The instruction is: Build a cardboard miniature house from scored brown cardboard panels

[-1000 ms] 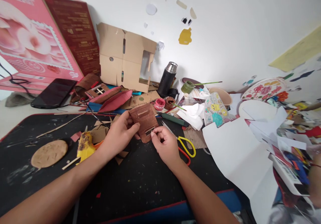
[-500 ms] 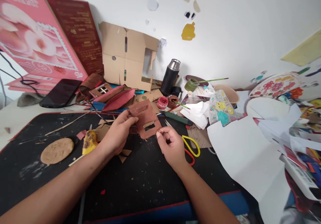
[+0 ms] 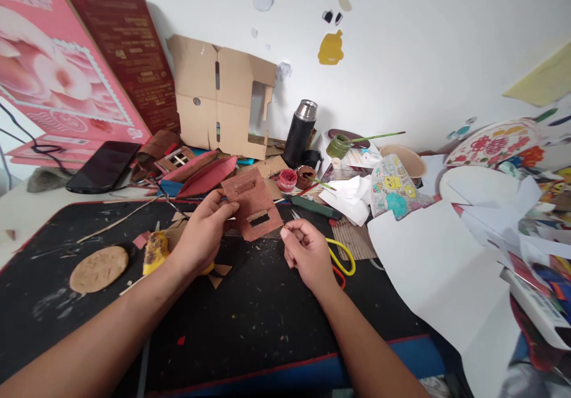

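Note:
My left hand [image 3: 209,222] pinches the left edge of a reddish-brown painted cardboard piece [image 3: 261,199], thumb on top. The piece is tilted above the black mat and has two slot-like openings, the lower one showing dark through it. Close to its lower right corner is my right hand [image 3: 307,248], thumb and forefinger pressed together. I cannot tell whether those fingertips touch the corner or hold something tiny. Scissors [image 3: 342,258] with yellow and red handles lie partly behind my right hand. Under my left wrist lies a yellow, dark-stained object [image 3: 156,252].
A black flask [image 3: 301,133] stands by the wall near open paint jars [image 3: 288,179]. A green-handled cutter [image 3: 314,206] lies along the mat's back. White paper sheets [image 3: 428,267] cover the right side. A round tan disc [image 3: 99,269] and a phone [image 3: 102,166] are left.
The view has shifted slightly. My right fingertips have slid from the piece's lower edge to its right corner, and the piece is held at a slightly different tilt in my left hand.

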A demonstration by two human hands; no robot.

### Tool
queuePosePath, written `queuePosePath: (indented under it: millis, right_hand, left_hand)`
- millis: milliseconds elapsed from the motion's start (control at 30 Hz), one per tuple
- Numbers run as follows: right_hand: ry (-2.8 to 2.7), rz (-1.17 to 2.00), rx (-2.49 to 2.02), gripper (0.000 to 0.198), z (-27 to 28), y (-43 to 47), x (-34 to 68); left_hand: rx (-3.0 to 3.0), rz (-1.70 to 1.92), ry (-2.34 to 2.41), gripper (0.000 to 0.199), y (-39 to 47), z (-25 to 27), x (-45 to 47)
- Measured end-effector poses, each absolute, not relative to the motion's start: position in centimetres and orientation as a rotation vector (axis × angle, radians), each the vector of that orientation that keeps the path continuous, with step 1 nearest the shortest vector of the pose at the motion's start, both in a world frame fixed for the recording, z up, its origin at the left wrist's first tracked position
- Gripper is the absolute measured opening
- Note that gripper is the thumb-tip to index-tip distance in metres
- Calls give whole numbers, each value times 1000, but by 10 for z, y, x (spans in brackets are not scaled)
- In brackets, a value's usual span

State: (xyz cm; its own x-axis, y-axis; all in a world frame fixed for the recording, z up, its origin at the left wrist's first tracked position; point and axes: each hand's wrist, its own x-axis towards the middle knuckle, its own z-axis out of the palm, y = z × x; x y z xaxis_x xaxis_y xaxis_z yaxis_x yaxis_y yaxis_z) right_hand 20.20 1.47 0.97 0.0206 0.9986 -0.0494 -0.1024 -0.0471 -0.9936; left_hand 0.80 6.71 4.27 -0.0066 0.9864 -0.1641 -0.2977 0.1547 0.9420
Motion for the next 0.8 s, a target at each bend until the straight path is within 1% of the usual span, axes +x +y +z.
queuePosePath:
  millis: [567, 800]
  right_hand:
    - [-1090, 1324, -1211, 31, 9, 16, 205]
    - [-1110, 1265, -1253, 27, 11, 15, 204]
  left_hand:
    - [1020, 1165, 1074, 37, 65, 38, 9]
    - [909, 1050, 1049, 46, 62, 42, 9]
